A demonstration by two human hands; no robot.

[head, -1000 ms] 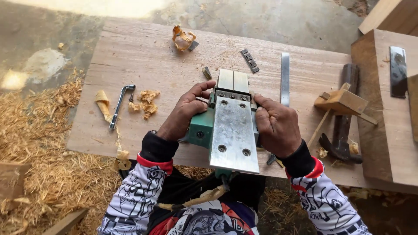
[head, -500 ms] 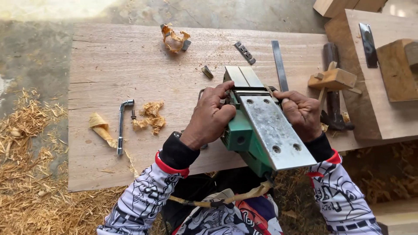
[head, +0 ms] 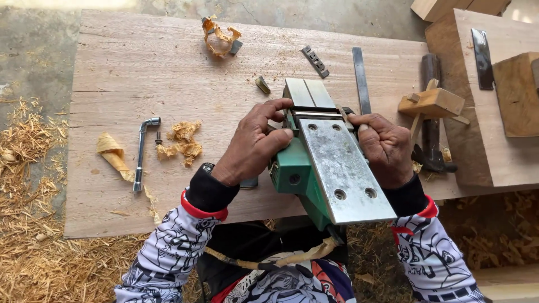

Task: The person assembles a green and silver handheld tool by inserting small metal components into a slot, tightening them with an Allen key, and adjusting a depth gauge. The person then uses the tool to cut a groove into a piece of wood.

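While its steel sole faces up, both hands, left hand (head: 252, 147) and right hand (head: 384, 148), clamp the overturned green electric planer (head: 323, 168) steady on the broad wooden board (head: 146, 73), fingers pressed around its body.

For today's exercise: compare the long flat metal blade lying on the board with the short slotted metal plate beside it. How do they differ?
The long blade is a plain, smooth, narrow strip; the short slotted plate is darker, with a row of openings along it. The long blade runs almost straight away from the person, its near end close by the right hand; the short slotted plate lies at a slant, clear of both hands. Both lie flat on the wooden board, untouched.
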